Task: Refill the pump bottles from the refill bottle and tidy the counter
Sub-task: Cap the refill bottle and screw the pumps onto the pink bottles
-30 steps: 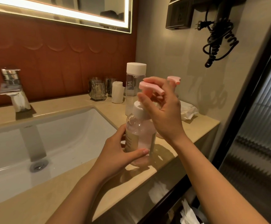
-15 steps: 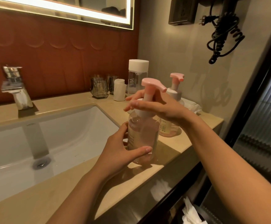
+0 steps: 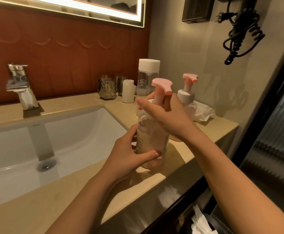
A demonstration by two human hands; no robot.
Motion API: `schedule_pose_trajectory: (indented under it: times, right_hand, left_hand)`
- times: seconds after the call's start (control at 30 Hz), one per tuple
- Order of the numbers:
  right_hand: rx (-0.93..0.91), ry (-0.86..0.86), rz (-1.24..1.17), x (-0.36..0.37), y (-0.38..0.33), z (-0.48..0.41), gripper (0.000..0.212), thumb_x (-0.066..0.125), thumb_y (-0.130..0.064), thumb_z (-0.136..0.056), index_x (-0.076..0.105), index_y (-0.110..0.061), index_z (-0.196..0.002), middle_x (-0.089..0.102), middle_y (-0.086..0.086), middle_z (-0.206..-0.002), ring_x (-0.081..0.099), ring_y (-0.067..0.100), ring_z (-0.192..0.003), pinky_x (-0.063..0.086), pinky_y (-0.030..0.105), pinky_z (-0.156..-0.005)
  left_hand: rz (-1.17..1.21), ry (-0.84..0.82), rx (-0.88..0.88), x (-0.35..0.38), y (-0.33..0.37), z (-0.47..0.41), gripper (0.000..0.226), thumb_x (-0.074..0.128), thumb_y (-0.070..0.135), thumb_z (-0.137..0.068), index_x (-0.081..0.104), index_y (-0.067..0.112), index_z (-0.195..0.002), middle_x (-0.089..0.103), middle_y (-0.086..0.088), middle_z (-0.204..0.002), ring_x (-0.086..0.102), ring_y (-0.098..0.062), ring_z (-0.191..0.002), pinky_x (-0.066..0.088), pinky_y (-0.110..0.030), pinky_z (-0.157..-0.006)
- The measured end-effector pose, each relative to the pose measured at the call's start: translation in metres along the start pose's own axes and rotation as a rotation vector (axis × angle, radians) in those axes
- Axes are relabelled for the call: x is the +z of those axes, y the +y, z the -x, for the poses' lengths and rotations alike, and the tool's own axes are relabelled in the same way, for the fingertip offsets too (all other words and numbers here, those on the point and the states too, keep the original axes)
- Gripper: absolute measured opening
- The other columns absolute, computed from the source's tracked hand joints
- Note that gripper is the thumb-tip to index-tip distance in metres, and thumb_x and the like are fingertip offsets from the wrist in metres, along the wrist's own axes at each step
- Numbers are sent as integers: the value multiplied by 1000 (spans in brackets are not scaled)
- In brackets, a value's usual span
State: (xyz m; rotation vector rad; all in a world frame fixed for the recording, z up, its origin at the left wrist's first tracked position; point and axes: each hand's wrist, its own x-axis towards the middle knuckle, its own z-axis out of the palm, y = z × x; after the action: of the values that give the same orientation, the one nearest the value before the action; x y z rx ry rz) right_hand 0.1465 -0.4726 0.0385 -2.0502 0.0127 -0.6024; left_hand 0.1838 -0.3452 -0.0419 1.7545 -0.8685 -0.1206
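The left grip [image 3: 126, 154] is wrapping round the low part of the near pump bottle [image 3: 152, 137], holding it upright on the worktop [image 3: 180, 152]. Just above and to the right, the right grip [image 3: 164, 114] is curling round the bottle's white collar, under the pink pump. I think the pump top is being screwed on. Next it needs turning until tight. Then the bottle can go beside the second pump bottle [image 3: 186, 97], behind the right grip.
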Motion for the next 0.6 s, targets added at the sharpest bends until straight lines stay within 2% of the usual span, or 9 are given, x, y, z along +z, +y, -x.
schedule_pose_trajectory:
  times: [0.03,0.1,0.17,0.23,0.3,0.37,0.43,0.53,0.6]
  right_hand:
    - [0,42,29,3,-1,4,29,61,-50,-83,56,-25,-97,61,-12,-90,57,0,-84,45,15,-70]
    - [-7,79,57,4,-1,9,36,59,-54,-81,54,-24,-100,57,-15,-89,54,-4,-81,41,11,-64]
    - [-43,41,26,2,1,12,42,55,-55,-80,54,-24,-108,60,-13,-97,57,-2,-89,43,13,-69]
    - [-50,-50,-80,-4,5,17,49,49,-53,-77,50,-26,-118,58,-18,-106,56,-3,-98,47,14,-75]
    - [-74,-140,-179,-11,10,23,46,48,-46,-78,47,-31,-121,55,-24,-110,55,-8,-101,48,10,-78]
    - [-115,-146,-178,-18,13,26,40,51,-42,-78,50,-34,-117,56,-25,-112,54,-12,-103,46,7,-78]
    - [-137,-54,-99,-22,13,23,44,58,-44,-73,57,-29,-115,60,-20,-110,55,-8,-104,45,7,-78]
    - [-159,173,98,-20,13,17,51,70,-50,-64,64,-20,-104,64,-14,-99,57,-3,-97,45,9,-76]
    - [-194,282,213,-15,14,16,47,73,-55,-64,63,-20,-93,65,-9,-92,58,4,-91,49,21,-77]
  left_hand:
    - [-1,2,2,0,0,0,63,74,53,-61,37,57,-112,50,38,-105,51,13,-99,43,-2,-70]
    - [4,-3,10,0,1,0,69,72,53,-59,37,52,-119,50,35,-107,51,8,-101,43,-2,-71]
    - [15,-11,23,0,0,0,78,69,55,-56,38,45,-127,52,31,-112,52,4,-104,44,-2,-72]
    - [22,-17,31,0,0,0,82,70,55,-56,39,41,-131,54,25,-116,53,1,-106,44,-3,-74]
    - [30,-18,32,0,0,-1,82,71,56,-56,40,40,-131,54,26,-116,54,2,-105,45,-4,-73]
    - [35,-17,30,0,1,-1,79,71,57,-55,41,44,-127,54,30,-113,54,5,-103,45,-4,-72]
    - [34,-12,24,0,1,-1,75,71,59,-54,41,48,-121,54,32,-110,54,8,-101,45,-4,-72]
    - [24,-4,18,0,1,-1,79,72,58,-54,41,45,-126,53,33,-109,54,7,-100,45,-4,-71]
    - [15,4,14,0,1,-1,80,72,56,-55,39,44,-127,52,34,-108,53,8,-99,44,-3,-70]
